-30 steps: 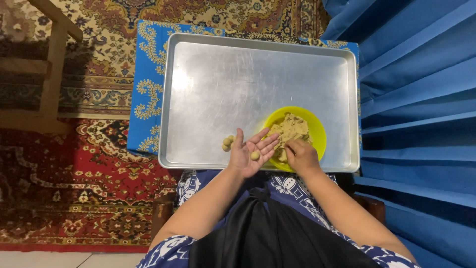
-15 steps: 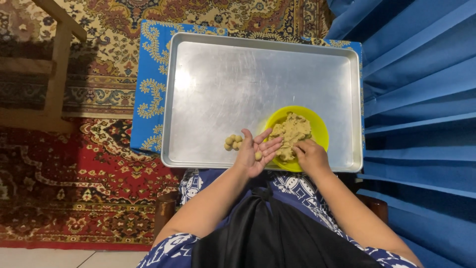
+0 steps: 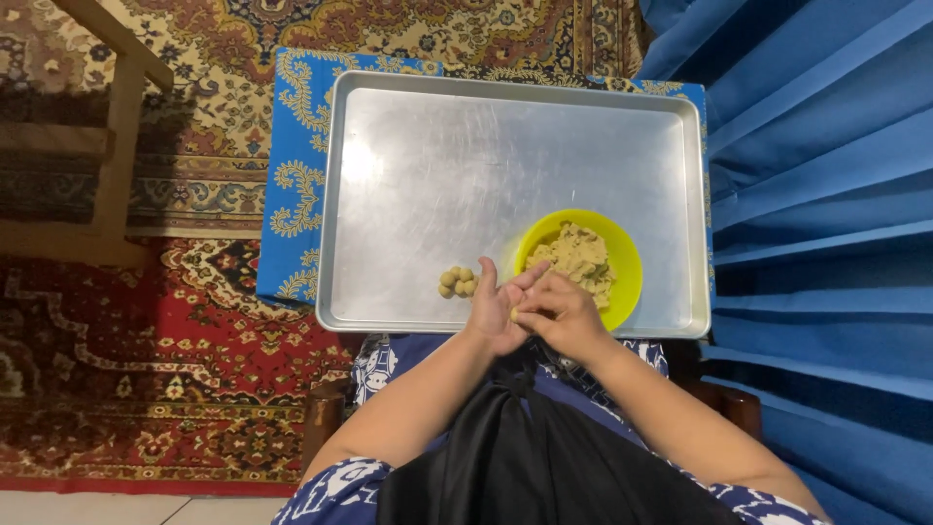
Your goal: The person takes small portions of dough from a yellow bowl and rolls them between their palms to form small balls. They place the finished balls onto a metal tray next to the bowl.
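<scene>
1. Pressing your two palms together at the near edge of the large rectangular silver metal baking tray [image 3: 437,165], you hold a small piece of tan dough [image 3: 514,313] between them; only a sliver of it shows at the heel of the palms.
2. Your left hand [image 3: 496,309] is flat, fingers straight and pointing away from you, serving as the base.
3. Your right hand [image 3: 559,313] lies cupped over it from the right, fingers curled, so the piece is trapped from both sides, a hold that suits rolling it round.
4. Just beyond your right hand, the round yellow plastic bowl [image 3: 622,248] sits on the tray's near right corner with a lump of tan dough [image 3: 578,261] in it, close enough to reach without stretching.
5. Just left of your left fingertips, a small cluster of tan dough balls [image 3: 458,282] rests on the tray, touching one another.
6. Under the tray lies a blue patterned cloth [image 3: 292,194], over a red patterned carpet [image 3: 146,340].
</scene>
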